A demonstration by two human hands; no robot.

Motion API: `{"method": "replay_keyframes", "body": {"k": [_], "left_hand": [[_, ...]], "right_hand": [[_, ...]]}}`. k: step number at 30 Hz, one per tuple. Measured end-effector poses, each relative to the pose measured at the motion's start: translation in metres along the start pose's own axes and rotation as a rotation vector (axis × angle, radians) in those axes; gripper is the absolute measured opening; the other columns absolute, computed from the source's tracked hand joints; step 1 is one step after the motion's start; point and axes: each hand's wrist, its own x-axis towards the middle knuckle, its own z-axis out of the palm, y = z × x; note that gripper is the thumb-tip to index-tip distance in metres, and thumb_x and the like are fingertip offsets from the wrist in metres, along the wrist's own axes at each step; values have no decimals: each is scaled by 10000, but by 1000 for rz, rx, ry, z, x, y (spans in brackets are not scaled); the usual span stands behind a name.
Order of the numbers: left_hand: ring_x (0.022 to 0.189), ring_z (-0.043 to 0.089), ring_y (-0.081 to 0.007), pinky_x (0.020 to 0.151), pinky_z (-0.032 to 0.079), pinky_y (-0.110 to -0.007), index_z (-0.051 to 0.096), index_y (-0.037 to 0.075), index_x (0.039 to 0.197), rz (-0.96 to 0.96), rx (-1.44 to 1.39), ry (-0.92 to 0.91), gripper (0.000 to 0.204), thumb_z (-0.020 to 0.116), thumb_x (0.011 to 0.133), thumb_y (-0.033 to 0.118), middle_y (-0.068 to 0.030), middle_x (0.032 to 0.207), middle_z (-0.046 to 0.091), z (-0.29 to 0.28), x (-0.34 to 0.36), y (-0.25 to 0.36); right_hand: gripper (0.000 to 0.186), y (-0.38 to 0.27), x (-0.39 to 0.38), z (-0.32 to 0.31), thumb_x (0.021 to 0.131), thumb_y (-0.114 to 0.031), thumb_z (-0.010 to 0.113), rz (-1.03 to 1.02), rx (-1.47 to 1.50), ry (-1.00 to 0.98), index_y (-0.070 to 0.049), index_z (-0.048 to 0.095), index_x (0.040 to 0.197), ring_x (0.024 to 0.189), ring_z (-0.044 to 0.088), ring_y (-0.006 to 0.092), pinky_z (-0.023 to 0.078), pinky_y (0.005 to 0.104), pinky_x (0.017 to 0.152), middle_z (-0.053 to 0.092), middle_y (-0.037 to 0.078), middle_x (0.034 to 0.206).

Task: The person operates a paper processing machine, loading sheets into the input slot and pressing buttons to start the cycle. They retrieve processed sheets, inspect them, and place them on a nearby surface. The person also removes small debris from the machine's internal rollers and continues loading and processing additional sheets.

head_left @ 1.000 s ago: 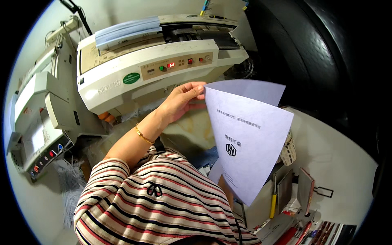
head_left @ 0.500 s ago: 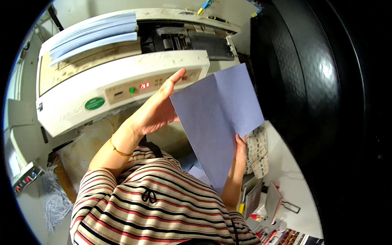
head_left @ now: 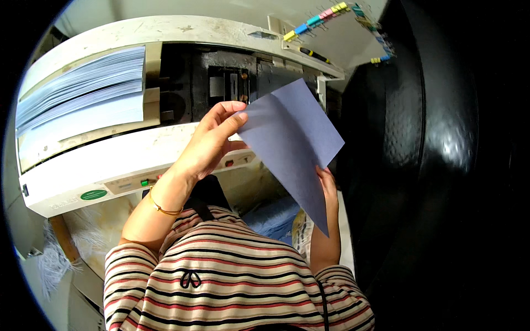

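Observation:
A blue-purple sheet of paper (head_left: 284,135) is held up between my two hands, with a bend running through its middle. My left hand (head_left: 207,140) pinches its left corner between thumb and fingers. On the near right edge, my right hand (head_left: 328,182) is closed on the sheet, thumb on top and the other fingers hidden behind. The paper is tilted in front of a long off-white machine (head_left: 160,149) with a dark, open working slot (head_left: 212,83). A pale blue stack of paper (head_left: 88,83) lies on the machine's left side.
A large black surface (head_left: 408,182) takes up the right side. Coloured binder clips (head_left: 317,21) hang at the upper right, above a yellow-and-black cutter knife (head_left: 314,54). Paper shreds (head_left: 54,265) lie low at the left. Blue cloth or plastic (head_left: 270,220) shows below the sheet.
My left hand has closed from spread fingers onto the sheet's corner. The sheet has tilted and bent more. The view has shifted, bringing more of the machine's slot and the binder clips into sight.

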Motion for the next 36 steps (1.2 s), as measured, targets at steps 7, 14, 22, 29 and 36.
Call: {"method": "replay_keyframes", "body": {"k": [7,14,22,29,36], "left_hand": [[977,549,-120,862,499,-268,459,43,1240,134,168,197,331,493,918,-26,-75,1106,524,5,43,-39],[1294,413,-246,1043,339,-318,537,69,1202,602,634,407,458,535,792,-135,-158,1431,393,33,65,-99],[1282,389,-407,1078,341,-436,530,39,1209,777,1143,436,509,575,721,-96,-234,1394,359,70,90,-166],[1295,351,-454,1079,314,-528,541,36,1254,695,1696,302,462,559,800,122,-248,1379,396,95,124,-217],[1342,241,-518,1106,226,-572,448,53,1363,497,1841,425,540,541,832,91,-290,1443,294,67,171,-262]], "right_hand": [[421,-83,125,-17,986,-119,421,114,-133,-125,39,374,1373,1196,524,265,425,392,1009,514,153,1326],[429,-138,238,-18,986,-109,414,230,-291,-271,46,359,1383,1212,514,265,412,398,1031,509,154,1333],[532,-168,245,-15,937,-36,492,145,-804,-347,32,290,1425,1242,481,268,382,403,1053,474,177,1357],[592,-156,255,-35,905,19,527,51,-803,-206,-16,283,1443,1261,452,275,355,395,1065,455,191,1369],[597,-131,261,-40,900,39,523,-21,-712,-224,-2,278,1443,1295,411,262,328,384,1080,441,164,1396]]}}
